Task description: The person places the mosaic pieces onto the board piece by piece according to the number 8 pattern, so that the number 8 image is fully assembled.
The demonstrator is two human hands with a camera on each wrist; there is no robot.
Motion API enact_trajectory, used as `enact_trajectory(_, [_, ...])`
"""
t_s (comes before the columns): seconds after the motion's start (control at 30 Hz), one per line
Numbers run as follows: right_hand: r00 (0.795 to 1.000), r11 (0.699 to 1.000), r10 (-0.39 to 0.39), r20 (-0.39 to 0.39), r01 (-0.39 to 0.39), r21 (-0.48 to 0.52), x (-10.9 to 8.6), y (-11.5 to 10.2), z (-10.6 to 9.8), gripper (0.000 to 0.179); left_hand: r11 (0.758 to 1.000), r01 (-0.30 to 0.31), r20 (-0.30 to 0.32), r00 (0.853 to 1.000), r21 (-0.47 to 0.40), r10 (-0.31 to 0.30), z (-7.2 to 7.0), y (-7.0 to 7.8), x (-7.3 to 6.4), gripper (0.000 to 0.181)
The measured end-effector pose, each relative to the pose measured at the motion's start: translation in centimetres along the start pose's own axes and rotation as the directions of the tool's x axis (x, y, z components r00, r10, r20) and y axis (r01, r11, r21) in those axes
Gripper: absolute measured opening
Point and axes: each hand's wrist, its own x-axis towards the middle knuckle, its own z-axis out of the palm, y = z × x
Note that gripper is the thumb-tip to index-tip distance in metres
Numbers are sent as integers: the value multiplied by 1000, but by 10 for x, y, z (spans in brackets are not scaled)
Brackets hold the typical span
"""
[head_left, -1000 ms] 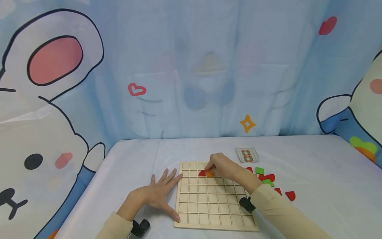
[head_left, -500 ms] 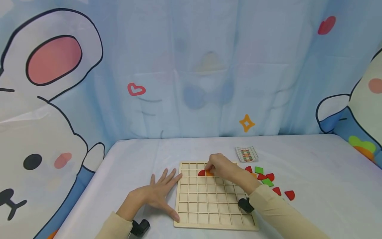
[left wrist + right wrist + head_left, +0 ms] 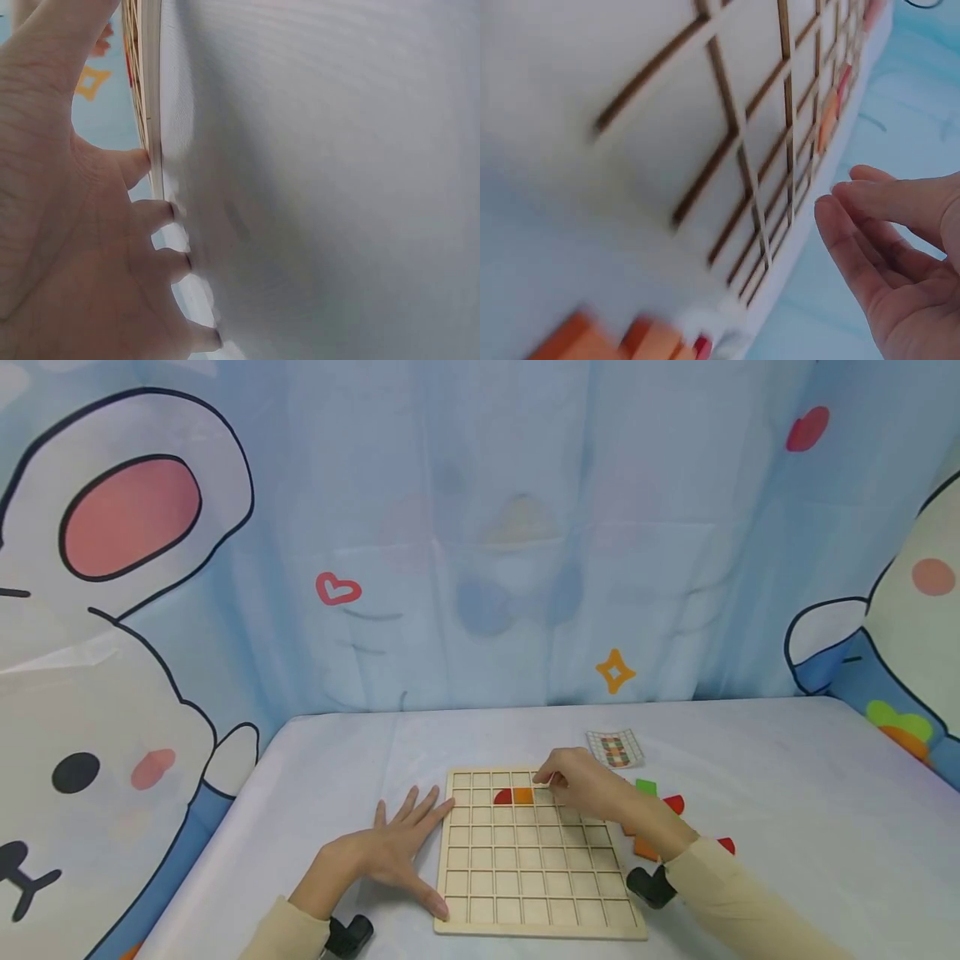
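A wooden grid board (image 3: 506, 860) lies on the white cloth in the head view. Two pieces sit side by side in its second row from the back: a red piece with a curved edge (image 3: 503, 797) and an orange square tile (image 3: 522, 796). My left hand (image 3: 390, 852) is spread along the board's left side, thumb and index fingertip right at the frame. Just right of the orange tile hovers my right hand (image 3: 588, 785), over the back rows. In the right wrist view its fingers (image 3: 847, 247) are loosely bent, with nothing between them and the thumb.
Loose pieces lie right of the board, partly hidden by my right forearm: a green one (image 3: 646, 787), a red one (image 3: 675, 803), an orange one (image 3: 646, 848) and others. Behind them lies a small pattern card (image 3: 615, 749). A printed blue curtain (image 3: 517, 668) hangs behind the table.
My right hand has let go of the orange tile and shifted right, leaving it beside the red piece. My left hand stays at the board's edge.
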Motion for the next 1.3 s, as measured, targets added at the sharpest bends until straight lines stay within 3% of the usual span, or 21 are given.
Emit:
enact_trajectory(0.27, [994,994,107,3,-107,8,-44,6,-24,17,1000,10,2,1000,0,-10,-3,0,-4,133])
enact_trajectory(0.47, [985,985,171,10,-171,-25,-77,19,-29,13,1000,8,6,1000,-5,-8,-2,1,-5,132])
enact_trajectory(0.7, [961,956,275,-16,-276,-98,-107,31,-30,14,1000,-12,-4,1000,0,12,-2,2,-5,132])
enact_trajectory(0.97, [914,901,402,-57,-406,-152,-118,37,-30,17,1000,-8,6,1000,5,8,-1,1,-2,132])
enact_trajectory(1.3, [903,891,429,-30,-429,-151,-111,37,-28,15,1000,-8,5,1000,14,8,-1,2,-2,132])
